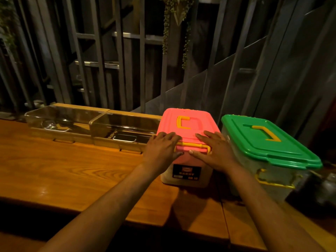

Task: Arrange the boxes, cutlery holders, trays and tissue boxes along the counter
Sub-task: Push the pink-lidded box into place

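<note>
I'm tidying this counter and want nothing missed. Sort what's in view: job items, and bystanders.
Job items:
- pink-lidded box, left hand and right hand resting flat on its lid
- green-lidded box
- two clear-lidded cutlery holders

Bystanders:
- hanging plant
- metal railing
- wooden counter, the work surface

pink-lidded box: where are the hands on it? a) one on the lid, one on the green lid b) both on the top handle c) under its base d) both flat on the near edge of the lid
d: the left hand and right hand lie flat on the near edge of the pink-lidded box.
</note>
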Demonstrator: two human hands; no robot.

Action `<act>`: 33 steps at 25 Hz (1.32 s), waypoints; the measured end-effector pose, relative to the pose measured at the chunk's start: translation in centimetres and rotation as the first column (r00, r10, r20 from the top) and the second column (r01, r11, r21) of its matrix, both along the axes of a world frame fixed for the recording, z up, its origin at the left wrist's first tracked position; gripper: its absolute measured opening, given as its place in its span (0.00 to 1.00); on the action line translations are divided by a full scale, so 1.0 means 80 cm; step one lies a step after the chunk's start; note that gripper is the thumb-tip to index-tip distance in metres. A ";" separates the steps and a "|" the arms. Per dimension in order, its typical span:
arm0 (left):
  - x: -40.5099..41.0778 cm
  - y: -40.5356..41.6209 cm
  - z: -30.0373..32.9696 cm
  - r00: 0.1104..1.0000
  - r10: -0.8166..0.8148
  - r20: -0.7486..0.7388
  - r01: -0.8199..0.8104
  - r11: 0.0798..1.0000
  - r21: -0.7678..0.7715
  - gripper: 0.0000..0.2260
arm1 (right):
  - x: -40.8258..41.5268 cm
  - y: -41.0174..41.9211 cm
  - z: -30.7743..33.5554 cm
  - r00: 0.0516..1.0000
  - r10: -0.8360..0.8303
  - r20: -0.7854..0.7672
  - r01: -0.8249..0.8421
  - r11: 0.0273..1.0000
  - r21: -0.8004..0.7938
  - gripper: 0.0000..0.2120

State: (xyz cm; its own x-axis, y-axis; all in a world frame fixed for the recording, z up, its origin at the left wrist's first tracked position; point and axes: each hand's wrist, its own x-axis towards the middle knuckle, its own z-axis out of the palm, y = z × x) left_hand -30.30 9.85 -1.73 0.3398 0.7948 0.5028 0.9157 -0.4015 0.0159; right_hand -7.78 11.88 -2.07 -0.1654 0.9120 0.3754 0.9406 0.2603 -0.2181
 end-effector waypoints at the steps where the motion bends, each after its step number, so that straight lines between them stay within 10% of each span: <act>1: -0.004 0.005 -0.002 1.000 -0.011 0.008 0.011 1.000 0.005 0.23 | -0.002 0.002 0.000 1.000 0.003 -0.002 -0.003 1.000 -0.010 0.49; 33: -0.002 0.078 0.002 1.000 0.017 -0.009 -0.018 0.995 -0.101 0.27 | -0.037 0.036 0.024 0.979 -0.165 0.116 0.184 0.966 -0.179 0.42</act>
